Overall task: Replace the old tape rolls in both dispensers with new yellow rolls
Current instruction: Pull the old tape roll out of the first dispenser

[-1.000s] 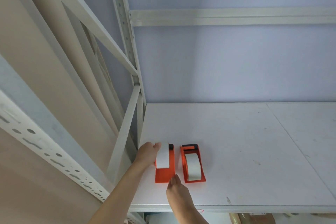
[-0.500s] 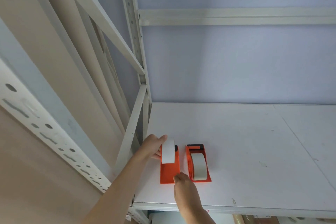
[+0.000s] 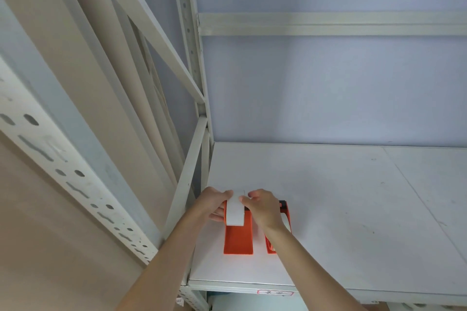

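Note:
Two orange tape dispensers stand side by side on the white shelf [image 3: 341,209] near its front left corner. The left dispenser [image 3: 238,240] carries a white tape roll [image 3: 235,212] raised at its far end. My left hand [image 3: 213,206] grips that roll from the left side. My right hand [image 3: 264,208] grips it from the right, fingers curled over its top. The right dispenser [image 3: 286,212] is mostly hidden behind my right wrist; only its black end, a sliver of white roll and an orange corner show. No yellow rolls are in view.
A white metal upright and a diagonal brace [image 3: 187,184] of the rack stand just left of the dispensers. The shelf's front edge [image 3: 252,288] bears a small red label. A blue wall [image 3: 328,96] closes the back, with a crossbar above.
My right hand has left the near end of the left dispenser and moved up onto the white roll. My left hand stays on the roll. The camera has come closer.

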